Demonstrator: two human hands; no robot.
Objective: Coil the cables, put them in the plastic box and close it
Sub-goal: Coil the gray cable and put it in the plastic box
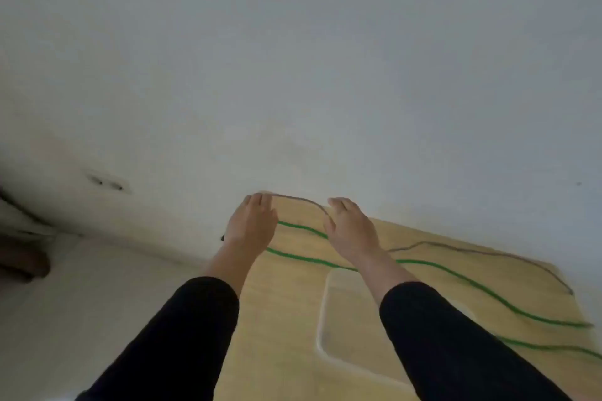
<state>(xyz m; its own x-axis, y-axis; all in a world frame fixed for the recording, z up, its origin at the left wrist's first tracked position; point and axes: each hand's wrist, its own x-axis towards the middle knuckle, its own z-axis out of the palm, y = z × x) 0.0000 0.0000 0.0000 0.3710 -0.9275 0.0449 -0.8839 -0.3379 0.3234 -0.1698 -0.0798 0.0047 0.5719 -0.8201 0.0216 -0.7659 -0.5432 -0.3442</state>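
Head view shows the coiling step at its beginning: the grey cable rises in an arc between the left hand and the right hand, at the far edge of the desk. The rest of it trails to the right. The green cable lies loose in long waves, not yet coiled. The plastic box stands near the person, under the right forearm. Each hand's grip seems to hold the grey cable, but the fingers are blurred, so how tight I cannot tell. Next, probably, the hands must gather the slack into loops.
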